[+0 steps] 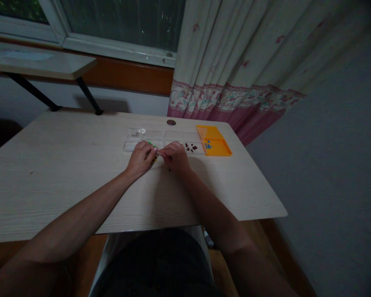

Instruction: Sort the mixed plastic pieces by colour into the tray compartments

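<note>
My left hand [141, 159] and my right hand [177, 157] meet over the near edge of a clear compartment box [153, 134]. Thumb and fingers of both are pinched together, tip to tip; whatever is between them is too small to make out. Small green pieces [151, 144] show just behind my left fingers, and yellow pieces [155, 159] lie beneath them. Dark red pieces [191, 147] sit in a compartment to the right of my right hand. A tiny dark piece [169, 170] rests on the table below my right hand, which hides part of the box.
An orange tray [225, 147] holding small blue pieces [207, 144] adjoins the box's right end. Behind the box lies a brown oval object [171, 122] on the pale wooden table [80, 165]. A raised shelf [49, 62] stands back left; a curtain [228, 62] hangs behind.
</note>
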The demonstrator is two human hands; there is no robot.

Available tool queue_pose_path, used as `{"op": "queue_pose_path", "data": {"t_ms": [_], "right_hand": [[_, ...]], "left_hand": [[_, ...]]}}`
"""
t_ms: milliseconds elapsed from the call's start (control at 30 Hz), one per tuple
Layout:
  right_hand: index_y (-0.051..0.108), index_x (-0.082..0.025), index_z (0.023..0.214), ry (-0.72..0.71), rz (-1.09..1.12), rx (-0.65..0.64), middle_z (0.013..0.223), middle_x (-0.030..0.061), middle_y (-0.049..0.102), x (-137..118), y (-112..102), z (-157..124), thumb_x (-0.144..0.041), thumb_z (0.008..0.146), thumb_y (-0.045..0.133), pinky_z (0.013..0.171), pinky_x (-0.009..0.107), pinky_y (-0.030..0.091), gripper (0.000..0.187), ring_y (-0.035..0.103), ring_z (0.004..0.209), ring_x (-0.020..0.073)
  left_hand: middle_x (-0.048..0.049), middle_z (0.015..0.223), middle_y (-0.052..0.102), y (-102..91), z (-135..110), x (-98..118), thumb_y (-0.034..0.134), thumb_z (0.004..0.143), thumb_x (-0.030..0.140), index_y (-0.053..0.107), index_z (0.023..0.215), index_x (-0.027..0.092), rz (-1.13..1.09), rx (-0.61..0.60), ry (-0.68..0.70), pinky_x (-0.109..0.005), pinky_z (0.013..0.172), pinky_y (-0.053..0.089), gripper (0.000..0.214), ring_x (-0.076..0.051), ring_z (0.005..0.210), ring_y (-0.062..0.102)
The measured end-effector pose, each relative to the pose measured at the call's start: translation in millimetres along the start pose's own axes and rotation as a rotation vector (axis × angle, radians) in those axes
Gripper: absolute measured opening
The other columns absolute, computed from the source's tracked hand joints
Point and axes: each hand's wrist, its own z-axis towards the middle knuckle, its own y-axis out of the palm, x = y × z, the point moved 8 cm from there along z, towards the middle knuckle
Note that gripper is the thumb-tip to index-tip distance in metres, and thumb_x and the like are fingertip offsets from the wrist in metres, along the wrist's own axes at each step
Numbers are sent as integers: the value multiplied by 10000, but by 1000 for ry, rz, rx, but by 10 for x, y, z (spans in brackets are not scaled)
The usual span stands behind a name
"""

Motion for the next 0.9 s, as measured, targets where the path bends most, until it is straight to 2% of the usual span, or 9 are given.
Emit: {"op": "queue_pose_path", "data": {"t_ms": [133, 233, 333, 467, 633, 900], "right_hand": [[758, -256, 946, 113, -38, 125, 915, 28, 709, 287, -130, -29, -356, 963, 529, 914, 339, 356, 250, 547, 962, 188], [759, -241, 949, 320, -138, 295, 950, 47, 708, 710, -369, -135, -333, 950, 533, 939, 368, 343, 244, 536, 988, 209], [765, -226, 938, 583, -259, 471, 1014, 82, 685, 1170, -647, -371, -329, 915, 544, 927, 417, 339, 245, 499, 1025, 255], [765, -196, 917, 816, -322, 625, 1043, 124, 660, 1567, -865, -702, -319, 876, 538, 929, 484, 321, 262, 467, 1059, 300], [756, -170, 874, 904, -331, 610, 1056, 158, 637, 1713, -858, -827, -288, 854, 525, 925, 527, 315, 260, 449, 1075, 320], [751, -158, 914, 904, -331, 619, 1074, 166, 636, 1697, -854, -805, -258, 866, 488, 952, 550, 308, 285, 450, 1106, 328]], "left_hand": [[-52, 837, 578, -68, 5, -19, 441, 976, 385, 614, 806, 195, 18, 34, -10, -365, 873, 446, 308, -203, 885, 554], [-49, 829, 572, -102, 4, -24, 443, 975, 390, 604, 793, 194, 12, 51, -8, -358, 859, 446, 312, -200, 870, 551], [-50, 823, 568, -91, -8, -5, 442, 974, 387, 598, 790, 193, 6, 42, 10, -357, 853, 444, 310, -201, 864, 548], [-52, 825, 563, -80, -26, 18, 453, 967, 381, 599, 792, 194, 21, 36, 17, -362, 850, 445, 295, -208, 874, 544], [-54, 843, 567, -140, -18, 22, 453, 966, 383, 607, 793, 196, 20, 60, 6, -362, 852, 450, 297, -208, 880, 549], [-56, 838, 588, -248, 21, 25, 455, 964, 388, 641, 822, 193, 73, 78, 14, -376, 864, 449, 304, -215, 881, 560]]}}
